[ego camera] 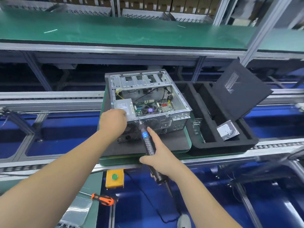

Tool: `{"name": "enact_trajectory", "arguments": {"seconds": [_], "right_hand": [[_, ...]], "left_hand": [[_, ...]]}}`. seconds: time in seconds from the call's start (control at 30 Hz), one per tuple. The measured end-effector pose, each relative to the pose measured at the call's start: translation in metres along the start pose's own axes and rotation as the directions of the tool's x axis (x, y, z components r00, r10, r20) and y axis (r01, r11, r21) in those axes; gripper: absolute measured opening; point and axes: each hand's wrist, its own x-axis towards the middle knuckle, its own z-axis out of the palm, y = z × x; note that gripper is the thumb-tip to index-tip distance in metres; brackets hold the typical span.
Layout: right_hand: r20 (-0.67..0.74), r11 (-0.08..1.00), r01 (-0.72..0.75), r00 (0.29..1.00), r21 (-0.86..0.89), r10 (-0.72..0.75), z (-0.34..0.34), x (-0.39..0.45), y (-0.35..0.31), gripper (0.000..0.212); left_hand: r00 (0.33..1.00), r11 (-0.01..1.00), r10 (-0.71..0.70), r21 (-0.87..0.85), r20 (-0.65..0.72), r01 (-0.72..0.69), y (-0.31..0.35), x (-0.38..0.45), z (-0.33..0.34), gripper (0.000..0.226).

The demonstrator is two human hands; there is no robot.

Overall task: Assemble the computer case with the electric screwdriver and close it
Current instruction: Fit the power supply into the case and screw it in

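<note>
An open computer case [179, 102] lies on its side on a dark foam pad [164, 143], with the motherboard, fan and power supply showing. My right hand [158, 155] grips a black electric screwdriver [148, 142], index finger stretched along its barrel. The bit touches the case's rear panel near its top edge, beside the round fan grille. My left hand [113, 120] rests on the rear top corner of the case by the power supply, fingers curled over the edge. The black side panel [243, 91] leans tilted in the foam tray to the right.
A black foam tray [218, 145] right of the case holds a hard drive [227, 131] and a small metal bracket [196, 125]. Near me are a yellow box with a green button [114, 177] and an orange-handled screwdriver [103, 199]. A green shelf [115, 32] runs overhead behind.
</note>
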Motion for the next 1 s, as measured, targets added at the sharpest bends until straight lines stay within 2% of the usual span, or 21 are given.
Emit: {"name": "enact_trajectory", "arguments": {"seconds": [0.07,0.13,0.27,0.4,0.47,0.57,0.63,0.73,0.8,0.87,1.0], "right_hand": [[-0.012,0.999,0.027,1.0,0.021,-0.027,-0.023,0.003,0.0,0.106],[-0.007,0.997,0.06,0.998,0.048,-0.059,-0.049,0.007,0.001,0.103],[-0.051,0.986,0.151,0.988,0.066,-0.148,-0.123,0.026,0.01,0.091],[-0.098,0.982,0.185,0.979,0.034,-0.181,-0.221,0.059,0.04,0.082],[-0.092,0.987,0.151,0.985,0.047,-0.147,-0.267,0.073,0.059,0.08],[-0.061,0.991,0.113,0.992,0.074,-0.109,-0.316,0.086,0.089,0.078],[-0.033,0.993,0.078,0.997,0.091,-0.075,-0.335,0.093,0.106,0.077],[0.016,0.993,0.018,1.0,0.12,-0.02,-0.349,0.102,0.126,0.076],[0.043,0.992,-0.009,0.999,0.125,0.003,-0.356,0.107,0.137,0.074],[0.069,0.991,-0.032,0.997,0.131,0.023,-0.363,0.111,0.147,0.072],[0.102,0.989,-0.07,0.993,0.132,0.057,-0.376,0.114,0.155,0.074]], "left_hand": [[0.999,0.998,-0.023,-0.057,-0.045,0.021,0.023,0.003,0.0,0.034],[0.997,0.983,-0.03,-0.184,-0.074,0.016,0.049,0.007,0.001,0.035],[0.995,0.906,-0.076,-0.422,-0.07,0.039,0.134,0.019,0.007,0.03],[0.99,0.892,-0.106,-0.449,-0.098,0.051,0.221,0.037,0.029,0.023],[0.986,0.899,-0.128,-0.433,-0.105,0.07,0.256,0.042,0.042,0.02],[0.997,0.978,-0.012,-0.209,-0.08,-0.005,0.306,0.042,0.076,0.018],[0.993,0.992,0.1,0.07,0.063,-0.104,0.335,0.042,0.101,0.013],[0.939,0.901,0.15,0.349,0.308,-0.258,0.363,0.056,0.133,0.017],[0.896,0.783,0.159,0.5,0.414,-0.37,0.372,0.072,0.148,0.019],[0.867,0.689,0.13,0.585,0.48,-0.427,0.376,0.087,0.162,0.019],[0.834,0.616,-0.003,0.658,0.552,-0.433,0.364,0.106,0.181,0.021]]}}
